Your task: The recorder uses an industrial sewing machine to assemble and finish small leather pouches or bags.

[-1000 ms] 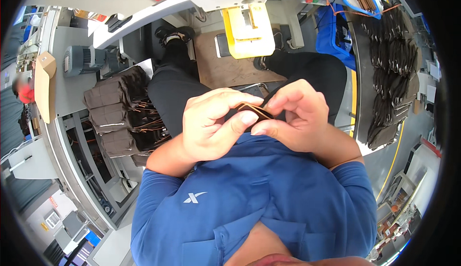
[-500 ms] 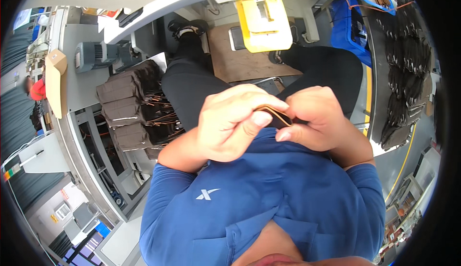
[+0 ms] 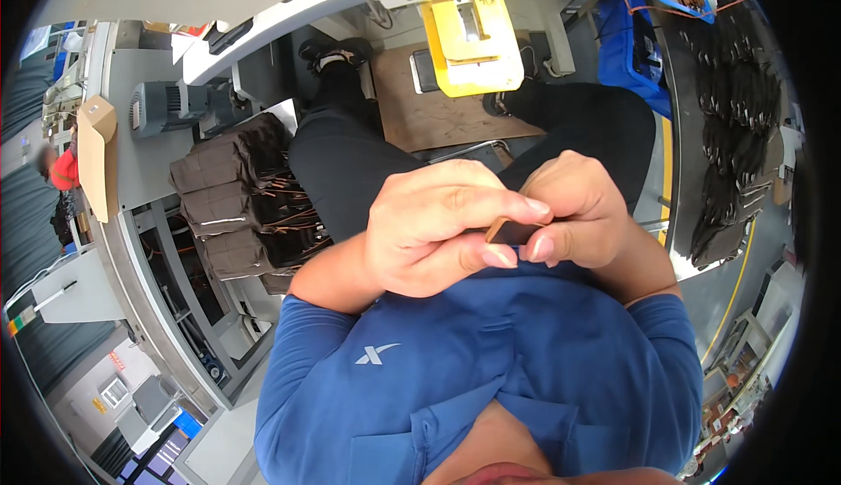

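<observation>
In front of my chest, my left hand (image 3: 442, 226) and my right hand (image 3: 578, 209) are closed close together on one small dark piece with a tan edge (image 3: 512, 232). The piece looks thin and bent, perhaps leather; its exact kind cannot be made out. Its left end sits between my left thumb and fingers. My right thumb and curled fingers pinch the other end, and most of the piece is hidden by the fingers.
A yellow machine part (image 3: 473, 47) hangs beyond my knees. Stacked dark brown pieces (image 3: 219, 196) lie at left, more dark pieces (image 3: 736, 117) at right. Near those are a blue bin (image 3: 622, 56) and, far left, a cardboard box (image 3: 98, 156) and a person in red (image 3: 65, 169).
My left fingertips have moved right, toward my right thumb, and the dark piece is turned and more covered. The hands are closer together.
</observation>
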Demonstrator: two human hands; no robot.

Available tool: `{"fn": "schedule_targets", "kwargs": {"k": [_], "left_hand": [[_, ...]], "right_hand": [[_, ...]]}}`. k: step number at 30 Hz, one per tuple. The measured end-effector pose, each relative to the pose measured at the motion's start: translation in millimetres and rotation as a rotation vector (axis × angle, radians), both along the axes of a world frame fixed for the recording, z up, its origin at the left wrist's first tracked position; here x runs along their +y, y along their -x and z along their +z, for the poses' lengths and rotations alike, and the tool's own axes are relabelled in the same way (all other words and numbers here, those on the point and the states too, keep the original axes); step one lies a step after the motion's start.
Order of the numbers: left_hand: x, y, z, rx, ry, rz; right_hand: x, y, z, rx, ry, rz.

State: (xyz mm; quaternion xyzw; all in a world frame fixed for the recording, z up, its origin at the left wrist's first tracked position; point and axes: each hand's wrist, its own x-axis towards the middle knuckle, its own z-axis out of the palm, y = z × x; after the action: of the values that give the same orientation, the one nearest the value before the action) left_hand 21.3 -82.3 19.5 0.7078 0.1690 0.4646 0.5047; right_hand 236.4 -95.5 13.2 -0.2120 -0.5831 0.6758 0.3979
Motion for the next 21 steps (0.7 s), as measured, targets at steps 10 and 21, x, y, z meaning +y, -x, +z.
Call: {"fn": "schedule_targets", "kwargs": {"k": [10,21], "left_hand": [[1.9,-3.3,-2.3,-0.027,0.003,-0.034],[1.3,-6.3,-3.9,-0.042,0.084,0.047]], "right_hand": [[-3.9,1.2,-7.8,0.159,0.211,0.12],[-4.5,0.1,-3.3,0.118,0.251,0.183]]}}
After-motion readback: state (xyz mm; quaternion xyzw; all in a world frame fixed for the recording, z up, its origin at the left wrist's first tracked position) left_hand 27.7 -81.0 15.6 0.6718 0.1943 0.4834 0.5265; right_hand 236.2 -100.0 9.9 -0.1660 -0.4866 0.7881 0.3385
